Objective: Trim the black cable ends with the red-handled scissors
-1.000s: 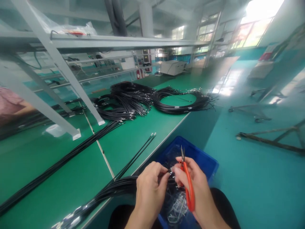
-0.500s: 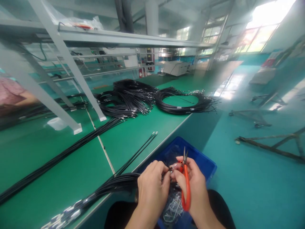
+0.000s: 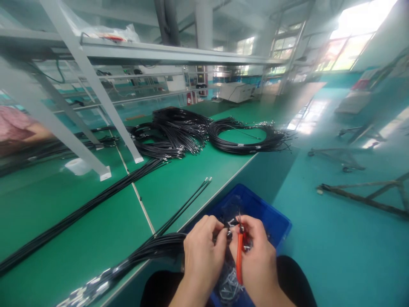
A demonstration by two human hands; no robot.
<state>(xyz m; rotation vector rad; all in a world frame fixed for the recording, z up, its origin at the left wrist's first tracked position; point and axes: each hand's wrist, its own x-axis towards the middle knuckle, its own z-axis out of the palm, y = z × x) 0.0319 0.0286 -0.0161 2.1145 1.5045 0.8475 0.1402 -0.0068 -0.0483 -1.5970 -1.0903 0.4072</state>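
Note:
My right hand (image 3: 257,249) is closed around red-handled pliers (image 3: 239,256), whose narrow metal jaws point away from me. Beside it, my left hand (image 3: 204,243) pinches the dark end of what looks like a black cable (image 3: 229,234), with a bit of shiny metal there. The fingertips of both hands almost meet over a blue bin (image 3: 271,221). Small silvery metal parts (image 3: 230,283) lie in clear plastic below them. A bundle of black cables (image 3: 159,245) runs along the table edge up to my left wrist, and its far part is hidden.
Coiled black cables (image 3: 236,145) and a heap of cables (image 3: 179,128) lie farther back on the green table (image 3: 179,183). Shelf posts (image 3: 105,111) rise at left, near a white roll (image 3: 77,166). Another person's arm (image 3: 40,132) shows at far left. Wheeled frames (image 3: 361,196) stand right.
My right hand has turned the pliers, so the jaws sit lower and farther left, and the handles appear closer together. My left hand has barely moved.

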